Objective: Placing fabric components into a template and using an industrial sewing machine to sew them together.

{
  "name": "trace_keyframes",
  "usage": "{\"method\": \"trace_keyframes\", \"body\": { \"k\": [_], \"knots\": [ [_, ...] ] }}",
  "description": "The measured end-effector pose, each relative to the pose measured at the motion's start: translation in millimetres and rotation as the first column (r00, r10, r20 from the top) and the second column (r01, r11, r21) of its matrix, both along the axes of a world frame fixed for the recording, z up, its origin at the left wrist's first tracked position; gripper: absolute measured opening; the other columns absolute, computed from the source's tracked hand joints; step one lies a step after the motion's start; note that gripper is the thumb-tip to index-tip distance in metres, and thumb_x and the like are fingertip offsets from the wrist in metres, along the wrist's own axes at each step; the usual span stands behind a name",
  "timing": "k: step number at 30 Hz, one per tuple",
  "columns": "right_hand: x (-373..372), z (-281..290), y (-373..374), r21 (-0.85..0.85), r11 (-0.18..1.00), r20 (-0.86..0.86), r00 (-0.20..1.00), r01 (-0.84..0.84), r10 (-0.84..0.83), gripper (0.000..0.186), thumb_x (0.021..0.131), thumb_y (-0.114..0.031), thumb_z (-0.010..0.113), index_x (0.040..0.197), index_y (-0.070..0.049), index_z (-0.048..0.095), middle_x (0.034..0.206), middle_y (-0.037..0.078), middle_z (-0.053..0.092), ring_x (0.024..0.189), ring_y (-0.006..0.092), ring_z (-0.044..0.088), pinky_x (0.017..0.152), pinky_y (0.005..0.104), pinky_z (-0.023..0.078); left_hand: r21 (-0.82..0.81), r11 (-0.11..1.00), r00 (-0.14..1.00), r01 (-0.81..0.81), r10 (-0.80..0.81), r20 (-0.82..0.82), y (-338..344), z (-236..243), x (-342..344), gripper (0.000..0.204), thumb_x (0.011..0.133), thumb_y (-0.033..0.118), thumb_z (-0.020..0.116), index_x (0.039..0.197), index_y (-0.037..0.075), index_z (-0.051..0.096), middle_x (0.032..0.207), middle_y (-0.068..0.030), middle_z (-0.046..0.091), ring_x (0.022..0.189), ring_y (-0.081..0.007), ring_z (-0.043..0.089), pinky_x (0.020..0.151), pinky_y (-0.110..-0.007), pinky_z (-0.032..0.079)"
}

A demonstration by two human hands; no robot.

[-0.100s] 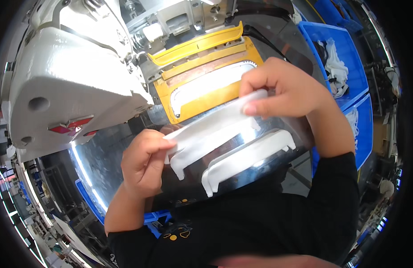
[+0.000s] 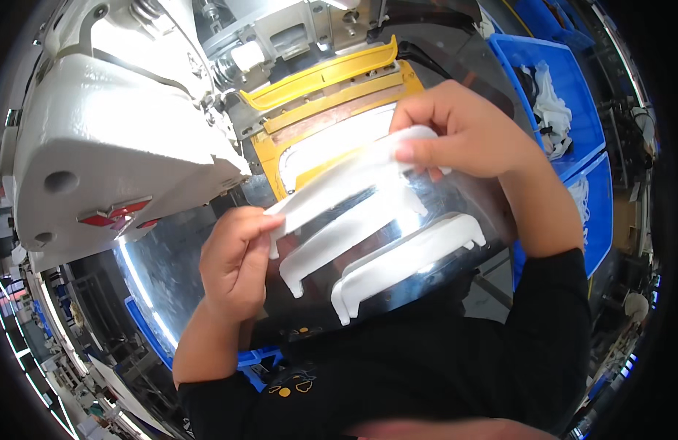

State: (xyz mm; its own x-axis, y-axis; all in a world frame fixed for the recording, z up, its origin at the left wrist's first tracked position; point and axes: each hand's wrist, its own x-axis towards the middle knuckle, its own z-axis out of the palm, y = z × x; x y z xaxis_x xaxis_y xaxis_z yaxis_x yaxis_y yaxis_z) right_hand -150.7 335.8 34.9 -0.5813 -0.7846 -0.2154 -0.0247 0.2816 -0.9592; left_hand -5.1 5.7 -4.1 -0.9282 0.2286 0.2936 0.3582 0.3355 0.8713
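In the head view, pinching a white strip (image 2: 340, 181) at frame centre, by its lower-left end with the left hand (image 2: 235, 265) and by its upper-right end with the right hand (image 2: 472, 138). Running lengthwise nearly parallel to the yellow plate (image 2: 267, 163) at upper centre; closer with the right.

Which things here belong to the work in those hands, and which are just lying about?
Likely belonging: white fabric strip, held by left hand and right hand; matching white pieces; yellow template; sewing machine.

Seemingly just nearby: upper blue bin; lower blue bin.
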Motion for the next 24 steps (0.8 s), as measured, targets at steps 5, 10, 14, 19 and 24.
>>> {"method": "trace_keyframes", "body": {
  "k": [5, 10, 14, 19, 24],
  "knots": [
    [-13, -14, 2, 0.221, 0.928, -0.308, 0.924, 0.3, -0.225, 0.031, 0.099, -0.031, 0.077, 0.095, -0.001, 0.076, 0.073, 0.008, 0.067, 0.066, 0.0144, 0.063, 0.063, 0.0302, 0.05, -0.075, 0.982, 0.972, -0.173, 0.182, 0.146, 20, -5, -12, 0.033, 0.102, 0.0, 0.061, 0.134, -0.005, 0.069, 0.127, -0.0159, 0.069, 0.107, -0.0191, 0.066, 0.097, -0.031, 0.052],
    [-20, -16, 2, 0.327, 0.861, -0.4, 0.883, 0.39, -0.247, 0.037, 0.096, -0.034, 0.08, 0.091, 0.002, 0.077, 0.076, 0.013, 0.067, 0.071, 0.0202, 0.066, 0.067, 0.0349, 0.052, -0.227, 0.96, 0.986, -0.164, 0.152, -0.069, 19, -26, -20, 0.046, 0.096, 0.004, 0.07, 0.142, -0.004, 0.067, 0.13, -0.0176, 0.069, 0.101, -0.0239, 0.065, 0.096, -0.036, 0.054],
    [-24, -16, 0, 0.423, 0.805, -0.41, 0.88, 0.416, -0.239, 0.04, 0.094, -0.037, 0.082, 0.096, 0.003, 0.08, 0.083, 0.017, 0.071, 0.074, 0.0229, 0.068, 0.071, 0.0354, 0.054, -0.352, 0.934, 0.998, -0.059, 0.066, 0.009, 18, -23, -19, 0.055, 0.097, -0.002, 0.062, 0.151, -0.008, 0.056, 0.145, -0.018, 0.055, 0.12, -0.0224, 0.058, 0.103, -0.036, 0.054],
    [-24, -9, -7, 0.527, 0.758, -0.381, 0.904, 0.385, -0.194, 0.038, 0.094, -0.038, 0.081, 0.099, 0.0, 0.082, 0.091, 0.018, 0.076, 0.081, 0.0238, 0.074, 0.076, 0.0339, 0.058, -0.53, 0.842, 0.995, -0.099, 0.093, -0.038, 22, -11, -22, 0.061, 0.093, 0.008, 0.069, 0.151, -0.007, 0.058, 0.139, -0.019, 0.057, 0.121, -0.0299, 0.056, 0.11, -0.041, 0.047],
    [-25, -7, -10, 0.563, 0.74, -0.387, 0.909, 0.367, -0.156, 0.037, 0.094, -0.037, 0.08, 0.099, -0.001, 0.083, 0.089, 0.017, 0.077, 0.08, 0.0237, 0.074, 0.075, 0.0347, 0.058, -0.603, 0.791, 0.995, -0.099, 0.096, -0.038, 20, -11, -19, 0.061, 0.09, 0.015, 0.072, 0.147, -0.006, 0.063, 0.135, -0.0198, 0.058, 0.121, -0.0342, 0.056, 0.112, -0.043, 0.043]
  ]
}}
